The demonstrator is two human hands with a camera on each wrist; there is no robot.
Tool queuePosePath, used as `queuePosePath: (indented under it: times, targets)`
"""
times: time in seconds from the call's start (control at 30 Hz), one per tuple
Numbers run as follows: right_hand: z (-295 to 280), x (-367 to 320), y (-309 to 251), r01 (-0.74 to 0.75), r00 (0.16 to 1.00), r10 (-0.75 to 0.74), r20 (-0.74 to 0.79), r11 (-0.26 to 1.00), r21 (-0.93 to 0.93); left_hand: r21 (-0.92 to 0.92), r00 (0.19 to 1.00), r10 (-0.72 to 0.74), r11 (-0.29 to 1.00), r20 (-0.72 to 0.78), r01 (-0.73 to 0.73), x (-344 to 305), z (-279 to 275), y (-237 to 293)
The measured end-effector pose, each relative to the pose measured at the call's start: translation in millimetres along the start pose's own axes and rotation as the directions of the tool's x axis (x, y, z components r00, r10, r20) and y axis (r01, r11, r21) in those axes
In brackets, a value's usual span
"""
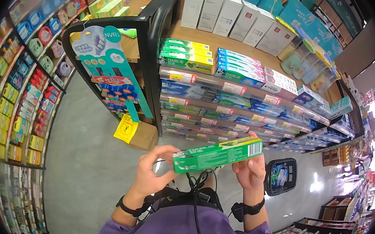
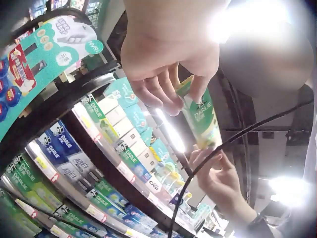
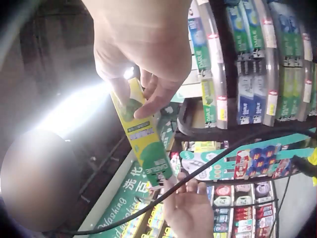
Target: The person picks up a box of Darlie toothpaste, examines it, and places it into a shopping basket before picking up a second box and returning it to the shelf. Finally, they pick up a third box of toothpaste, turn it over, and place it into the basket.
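Observation:
A green and yellow DARLIE toothpaste box (image 1: 214, 156) lies level between my two hands in front of the shirt, its printed side and barcode facing up toward the head camera. My left hand (image 1: 151, 171) grips one end between thumb and fingers. At the barcode end, my right hand (image 1: 250, 170) pinches the box. From the left wrist, the thumb and fingers of the left hand (image 2: 171, 54) close on the carton (image 2: 202, 119). In the right wrist view, the right hand (image 3: 143, 54) holds the yellow face of the toothpaste box (image 3: 143, 136) near its upper end.
Ahead stands a shelf rack with rows of toothpaste boxes (image 1: 188, 56) and price tags (image 1: 234, 88). A hanging display (image 1: 111, 70) fills its left end, above a cardboard box (image 1: 143, 135). A black basket (image 1: 281, 177) holding packages is right of me. Detergent shelves (image 1: 13, 93) line the left.

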State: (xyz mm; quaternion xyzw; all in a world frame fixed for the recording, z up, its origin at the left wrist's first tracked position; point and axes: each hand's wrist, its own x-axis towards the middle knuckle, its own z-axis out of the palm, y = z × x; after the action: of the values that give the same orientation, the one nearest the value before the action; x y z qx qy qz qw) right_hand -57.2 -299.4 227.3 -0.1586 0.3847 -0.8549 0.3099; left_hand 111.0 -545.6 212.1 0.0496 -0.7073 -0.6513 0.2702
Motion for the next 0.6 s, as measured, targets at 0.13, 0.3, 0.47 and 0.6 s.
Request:
queuePosePath:
  times: [0.13, 0.3, 0.47, 0.6]
  targets:
    - [29, 3, 6, 0.252, 0.962, -0.268, 0.044, 0.822, -0.511, 0.076, 1.000, -0.002, 0.997, -0.009, 0.003, 2, -14, -8]
    - [84, 1, -4, 0.499, 0.866, -0.330, 0.375, 0.597, -0.628, 0.116, 0.976, -0.206, 0.973, 0.063, 0.198, 5, -23, -10]
    - [93, -3, 0, 0.575, 0.805, -0.254, 0.536, 0.559, -0.598, 0.386, 0.930, -0.246, 0.914, 0.274, 0.128, 3, -23, 3]
    - [100, -7, 7, 0.574, 0.797, -0.235, 0.556, 0.582, -0.576, 0.330, 0.936, -0.206, 0.938, 0.284, 0.106, -9, -20, -8]
